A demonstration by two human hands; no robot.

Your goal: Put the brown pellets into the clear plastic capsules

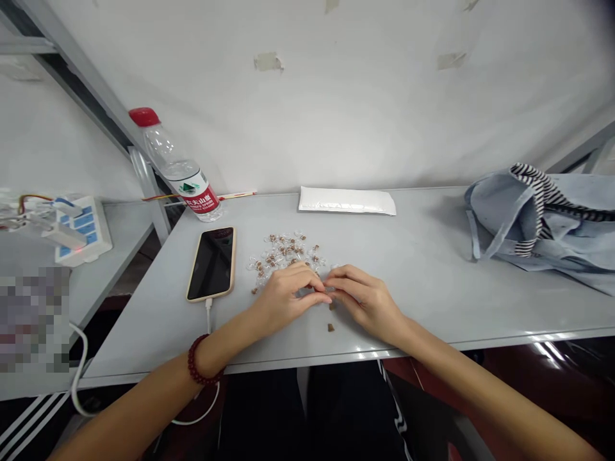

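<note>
My left hand (294, 293) and my right hand (364, 299) meet fingertip to fingertip low over the grey table. Both are closed in a pinch, and whatever sits between the fingers is too small and hidden to name. Just behind my left hand lies a loose pile of small clear pieces with brown bits (283, 250), partly covered by that hand. A little brown piece (331, 328) rests on the table below my fingertips, with another brown bit (332, 307) close under them. A dark red bead bracelet (195, 360) circles my left wrist.
Left of the pile lies a phone (212, 264) with a white cable (208, 314) plugged in. Behind it stands a water bottle (185, 173). A white packet (346, 201) lies by the wall, a light blue bag (542, 221) at right, a power strip (86, 230) at far left.
</note>
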